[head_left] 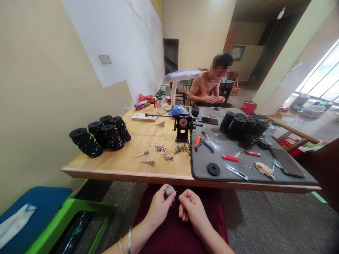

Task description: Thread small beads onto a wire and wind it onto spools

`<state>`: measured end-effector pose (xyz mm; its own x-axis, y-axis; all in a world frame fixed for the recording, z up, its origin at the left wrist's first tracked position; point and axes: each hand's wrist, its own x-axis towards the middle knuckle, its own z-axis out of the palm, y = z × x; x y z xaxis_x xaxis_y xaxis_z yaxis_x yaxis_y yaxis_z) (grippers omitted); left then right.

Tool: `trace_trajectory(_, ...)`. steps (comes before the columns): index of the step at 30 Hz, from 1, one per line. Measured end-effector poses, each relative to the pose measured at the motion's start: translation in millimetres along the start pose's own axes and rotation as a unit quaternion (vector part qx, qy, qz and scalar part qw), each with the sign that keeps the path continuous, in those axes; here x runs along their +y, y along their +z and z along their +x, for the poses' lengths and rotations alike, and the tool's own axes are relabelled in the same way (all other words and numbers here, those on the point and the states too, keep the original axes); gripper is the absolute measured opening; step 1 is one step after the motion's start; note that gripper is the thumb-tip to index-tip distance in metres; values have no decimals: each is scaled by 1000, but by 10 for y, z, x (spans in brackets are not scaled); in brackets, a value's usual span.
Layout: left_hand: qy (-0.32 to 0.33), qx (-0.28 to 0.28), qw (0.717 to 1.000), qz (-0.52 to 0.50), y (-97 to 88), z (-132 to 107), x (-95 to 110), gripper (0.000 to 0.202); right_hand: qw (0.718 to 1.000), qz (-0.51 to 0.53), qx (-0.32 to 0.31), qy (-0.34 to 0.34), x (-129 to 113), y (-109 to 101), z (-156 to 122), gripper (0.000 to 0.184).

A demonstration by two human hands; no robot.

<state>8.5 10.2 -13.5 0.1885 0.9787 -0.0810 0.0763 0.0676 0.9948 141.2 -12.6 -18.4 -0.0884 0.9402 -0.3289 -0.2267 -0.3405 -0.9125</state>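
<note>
Over my lap, in front of the table's edge, my left hand (159,206) is closed on a small pale grey, translucent lump (168,191), pinched between thumb and fingers. A short thin tip sticks out from it toward the other hand. Close by on the right, my right hand (194,209) is closed in a pinch, and whatever lies between its fingertips is too small to make out. A dark red cloth (180,236) lies beneath both hands. On the table (106,165) ahead are small colourful beads (159,148) and brass-coloured metal pieces (182,149).
Black foam spools (112,135) stand at left, more spools (237,125) at right. A black winding device (182,127) stands mid-table. Pliers (205,144), tweezers (235,171) and a foam disc (213,169) lie on the grey mat (201,173). A person (202,86) sits across.
</note>
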Motion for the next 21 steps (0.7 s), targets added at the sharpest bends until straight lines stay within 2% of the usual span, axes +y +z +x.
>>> trace_trajectory(15,99,22,985,139,-14,-54,106,12,1000,3,13,2,-5,-3,10,41)
trace_trajectory(21,106,7,982,154,-5,-78,125,12,1000,12,13,-7,-16,7,6,45)
